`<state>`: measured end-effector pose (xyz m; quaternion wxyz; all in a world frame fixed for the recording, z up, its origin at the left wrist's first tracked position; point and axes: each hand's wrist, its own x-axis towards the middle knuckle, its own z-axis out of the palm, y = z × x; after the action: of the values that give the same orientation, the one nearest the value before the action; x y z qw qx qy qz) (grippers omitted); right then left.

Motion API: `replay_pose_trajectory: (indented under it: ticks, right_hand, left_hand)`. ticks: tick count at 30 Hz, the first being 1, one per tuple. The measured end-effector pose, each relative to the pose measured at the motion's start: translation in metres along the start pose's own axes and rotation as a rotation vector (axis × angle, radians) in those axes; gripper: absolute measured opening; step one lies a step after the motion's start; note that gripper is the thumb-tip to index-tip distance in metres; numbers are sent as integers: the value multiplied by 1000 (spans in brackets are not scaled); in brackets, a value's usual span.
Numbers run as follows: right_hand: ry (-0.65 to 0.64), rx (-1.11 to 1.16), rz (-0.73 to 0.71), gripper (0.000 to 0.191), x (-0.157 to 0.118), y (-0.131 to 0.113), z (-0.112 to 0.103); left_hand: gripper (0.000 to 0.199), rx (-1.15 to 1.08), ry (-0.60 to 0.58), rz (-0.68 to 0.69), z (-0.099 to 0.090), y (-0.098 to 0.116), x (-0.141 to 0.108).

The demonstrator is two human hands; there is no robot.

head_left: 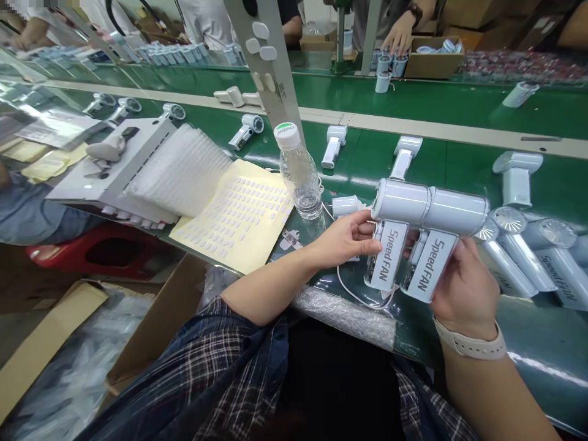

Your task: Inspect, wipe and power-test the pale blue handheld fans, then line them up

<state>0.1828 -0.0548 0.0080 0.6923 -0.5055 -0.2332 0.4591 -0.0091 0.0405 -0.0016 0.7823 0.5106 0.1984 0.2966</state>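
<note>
Two light-blue handheld fans are held side by side above the bench, their barrels end to end and "Speed FAN" printed on both handles. My left hand (351, 240) grips the left handheld fan (399, 202), thumb at its handle and fingers behind. Around the right handheld fan (459, 211) my right hand (468, 291) is closed, a pale band on the wrist; most of its fingers are hidden behind the handle. Each handle has an open side showing dark inner parts. Beyond them another fan (404, 156) lies on the green belt.
Several finished-looking fans (523, 269) lie at the right. A clear bottle (301, 174) stands beside a yellow sticker sheet (239, 214). A white cable (342, 285) loops near bubble wrap (344, 315). A metal post (271, 67) rises ahead; a co-worker's hand (400, 33) reaches over parts across the belt.
</note>
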Motion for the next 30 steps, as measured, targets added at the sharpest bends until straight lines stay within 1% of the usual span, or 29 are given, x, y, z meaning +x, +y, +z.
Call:
replay_pose_trajectory:
  ticks: [2, 5, 7, 8, 10, 12, 14, 15, 18, 21, 24, 26, 28, 29, 30]
  right_hand:
    - [7, 24, 2, 18, 1, 2, -1]
    - [-98, 34, -36, 22, 1, 4, -8]
    - [-166, -30, -120, 23, -1, 5, -15]
    - [-186, -92, -188, 25, -2, 5, -18]
    - [-253, -231, -346, 40, -4, 2, -21]
    - [-399, -334, -478, 55, -6, -3, -20]
    - [-554, -372, -575, 61, -6, -6, -17]
    - [-599, -380, -617, 59, -6, -7, -16]
    - [-624, -388, -698, 52, -4, -8, -15]
    - [-636, -365, -750, 53, -3, -5, -16]
    - [-616, -358, -779, 54, -3, -2, -15]
    - [-619, -406, -758, 59, -3, -4, -18]
    - [-618, -525, -803, 64, -6, -11, -29]
    - [-595, -596, -834, 62, -8, -17, -37]
    - [-557, -656, -849, 55, -10, -23, -48]
  left_hand:
    - [77, 38, 14, -6, 1, 2, 1]
    - [68, 89, -5, 33, 1, 4, 1]
    - [57, 175, -12, 98, -1, 5, 0]
    - [50, 244, -1, 143, -2, 5, -1]
    - [41, 423, 29, 256, -4, 7, -4]
    - [34, 615, 24, 413, -5, 8, -5]
    - [25, 800, 17, 606, -5, 10, -7]
    - [20, 884, 26, 703, -4, 10, -7]
    - [16, 1071, 98, 944, -1, 11, -9]
    - [16, 1147, 120, 1087, 2, 12, -10]
    - [19, 1172, 111, 1169, 1, 14, -6]
    - [19, 1161, 95, 1192, -1, 14, -2]
    - [19, 1081, 68, 1150, -5, 16, -1]
    - [20, 983, 16, 1091, -6, 17, -3]
    - [24, 848, -84, 1018, -7, 18, -7]
